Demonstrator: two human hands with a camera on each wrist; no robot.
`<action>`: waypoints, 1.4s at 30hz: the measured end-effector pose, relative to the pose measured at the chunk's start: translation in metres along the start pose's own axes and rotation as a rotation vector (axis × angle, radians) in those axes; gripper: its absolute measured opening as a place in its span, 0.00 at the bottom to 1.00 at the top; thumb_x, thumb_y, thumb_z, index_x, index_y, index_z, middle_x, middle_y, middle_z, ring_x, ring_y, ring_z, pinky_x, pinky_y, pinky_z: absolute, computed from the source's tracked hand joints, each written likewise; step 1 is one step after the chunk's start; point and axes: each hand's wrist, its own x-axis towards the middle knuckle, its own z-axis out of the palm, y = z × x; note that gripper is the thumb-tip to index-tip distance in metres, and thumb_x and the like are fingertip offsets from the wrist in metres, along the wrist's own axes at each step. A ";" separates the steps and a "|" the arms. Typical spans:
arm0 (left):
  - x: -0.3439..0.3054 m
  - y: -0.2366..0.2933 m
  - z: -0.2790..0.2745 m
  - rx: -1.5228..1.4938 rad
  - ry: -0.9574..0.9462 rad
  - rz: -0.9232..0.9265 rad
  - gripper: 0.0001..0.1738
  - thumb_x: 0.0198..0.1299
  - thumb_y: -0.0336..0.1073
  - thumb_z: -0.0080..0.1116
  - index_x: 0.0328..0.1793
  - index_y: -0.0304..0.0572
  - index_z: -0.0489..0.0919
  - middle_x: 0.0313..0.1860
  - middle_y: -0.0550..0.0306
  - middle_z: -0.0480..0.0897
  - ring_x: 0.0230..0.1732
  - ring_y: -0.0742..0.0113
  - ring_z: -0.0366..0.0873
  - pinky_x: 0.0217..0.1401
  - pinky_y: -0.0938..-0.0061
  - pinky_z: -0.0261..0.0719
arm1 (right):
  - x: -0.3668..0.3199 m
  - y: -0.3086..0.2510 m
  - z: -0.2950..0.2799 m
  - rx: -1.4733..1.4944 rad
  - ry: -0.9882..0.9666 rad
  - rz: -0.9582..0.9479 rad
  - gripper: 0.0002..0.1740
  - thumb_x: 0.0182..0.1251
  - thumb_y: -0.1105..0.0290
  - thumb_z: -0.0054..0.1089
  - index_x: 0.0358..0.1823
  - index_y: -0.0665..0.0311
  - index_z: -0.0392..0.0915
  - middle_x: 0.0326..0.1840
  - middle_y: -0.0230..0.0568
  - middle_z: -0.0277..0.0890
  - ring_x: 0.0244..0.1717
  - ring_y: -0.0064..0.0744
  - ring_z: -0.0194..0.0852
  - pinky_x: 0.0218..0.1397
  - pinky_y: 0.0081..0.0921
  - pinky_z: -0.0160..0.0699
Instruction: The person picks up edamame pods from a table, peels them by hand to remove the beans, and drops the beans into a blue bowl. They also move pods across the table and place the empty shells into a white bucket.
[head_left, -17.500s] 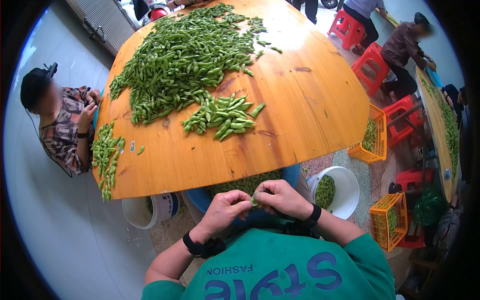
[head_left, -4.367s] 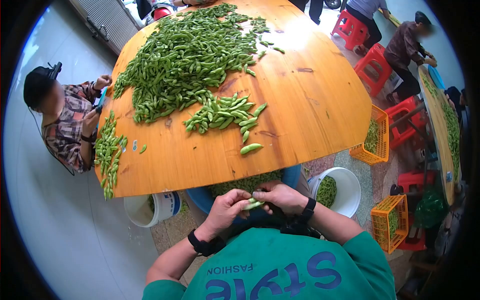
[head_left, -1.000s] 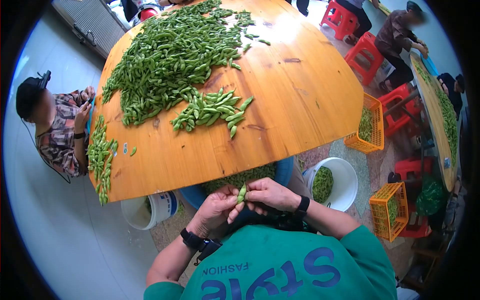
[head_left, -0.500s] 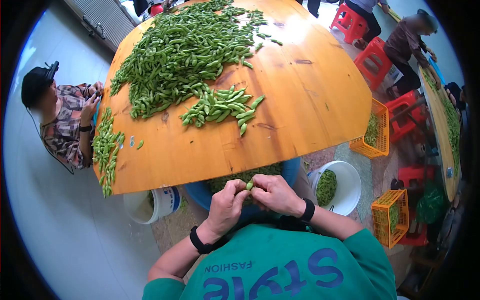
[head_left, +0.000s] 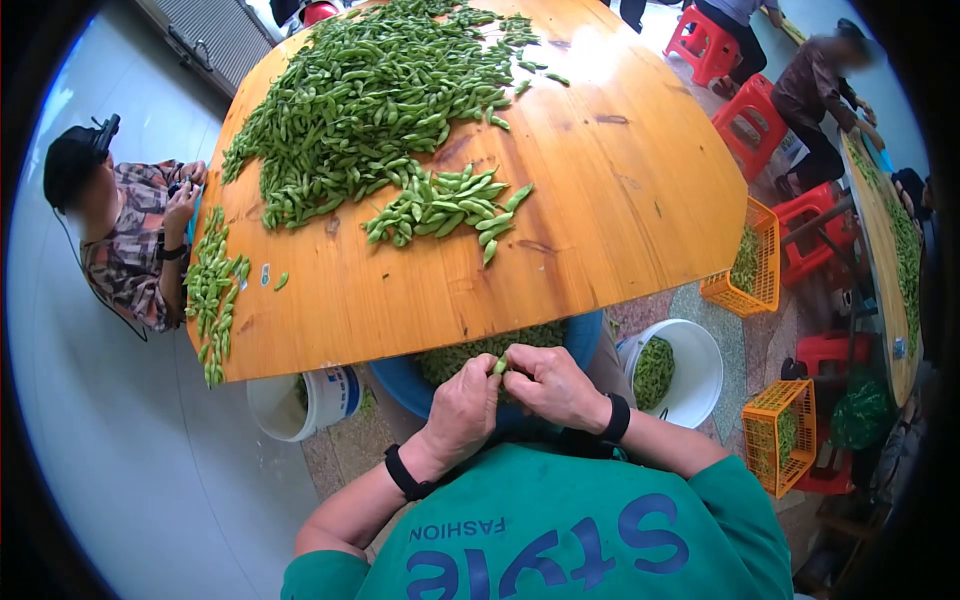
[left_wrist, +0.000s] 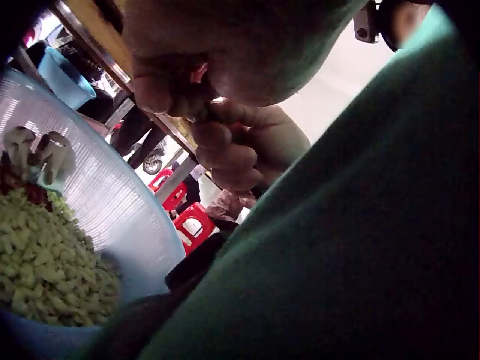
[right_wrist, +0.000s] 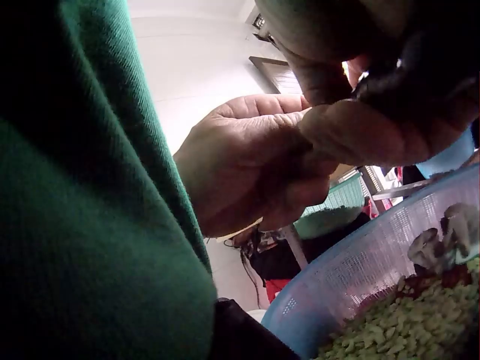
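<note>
Thumb and fingers of my left hand (head_left: 463, 403) pinch one end of a green edamame pod (head_left: 500, 367). My right hand (head_left: 557, 388) pinches the same pod from the other side, and only a short piece shows between the fingertips. Both hands are close together over a blue basket (head_left: 584, 342) below the table's front edge. Pale green shelled beans (left_wrist: 45, 262) fill the bottom of that basket in the left wrist view. In the right wrist view something dark and shiny (right_wrist: 390, 79) lies against my right fingers. A small heap of pods (head_left: 440, 208) lies ahead on the table.
A large pile of pods (head_left: 350, 110) covers the far left of the wooden table (head_left: 610, 230). White buckets (head_left: 695, 375) flank the basket on the floor. Orange crates (head_left: 768, 250) and red stools (head_left: 750, 125) stand to the right. A person (head_left: 130, 240) sits at the left.
A single pod near the table's front edge has gone from there since the second frame. Over the last second my hands have moved slightly up and closer together, and less of the held pod shows.
</note>
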 end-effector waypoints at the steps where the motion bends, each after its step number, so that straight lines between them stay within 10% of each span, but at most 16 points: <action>1: 0.000 0.000 0.000 -0.010 0.009 -0.004 0.11 0.67 0.24 0.53 0.53 0.34 0.70 0.36 0.40 0.80 0.36 0.41 0.81 0.37 0.61 0.80 | 0.000 0.000 0.000 -0.001 -0.002 -0.003 0.07 0.62 0.73 0.51 0.33 0.71 0.73 0.20 0.51 0.73 0.19 0.39 0.75 0.26 0.35 0.73; 10: 0.000 -0.001 -0.007 -0.332 -0.130 -0.328 0.09 0.73 0.32 0.47 0.52 0.33 0.71 0.31 0.44 0.79 0.31 0.55 0.81 0.34 0.65 0.78 | 0.004 0.014 -0.004 0.358 -0.209 0.311 0.10 0.70 0.68 0.51 0.31 0.65 0.75 0.21 0.30 0.75 0.19 0.18 0.75 0.18 0.19 0.72; 23: 0.000 -0.018 -0.009 -1.173 -0.278 -0.894 0.14 0.76 0.39 0.46 0.56 0.36 0.69 0.31 0.61 0.75 0.25 0.77 0.74 0.21 0.82 0.71 | 0.007 0.025 -0.014 0.520 -0.390 0.470 0.10 0.70 0.64 0.51 0.37 0.64 0.76 0.24 0.32 0.74 0.18 0.20 0.71 0.21 0.20 0.72; 39: 0.001 -0.011 0.004 -0.451 -0.122 -0.472 0.10 0.73 0.32 0.46 0.50 0.33 0.75 0.29 0.58 0.78 0.23 0.75 0.74 0.24 0.78 0.72 | 0.001 0.008 0.002 0.016 -0.073 0.078 0.13 0.66 0.68 0.51 0.27 0.70 0.73 0.19 0.40 0.76 0.17 0.26 0.76 0.21 0.26 0.75; 42: 0.007 -0.008 -0.005 -0.775 -0.214 -0.826 0.11 0.72 0.29 0.45 0.55 0.32 0.73 0.32 0.58 0.78 0.25 0.74 0.76 0.24 0.80 0.74 | 0.000 0.006 0.001 0.069 -0.077 0.160 0.13 0.65 0.68 0.52 0.28 0.71 0.74 0.19 0.41 0.77 0.17 0.27 0.77 0.22 0.27 0.76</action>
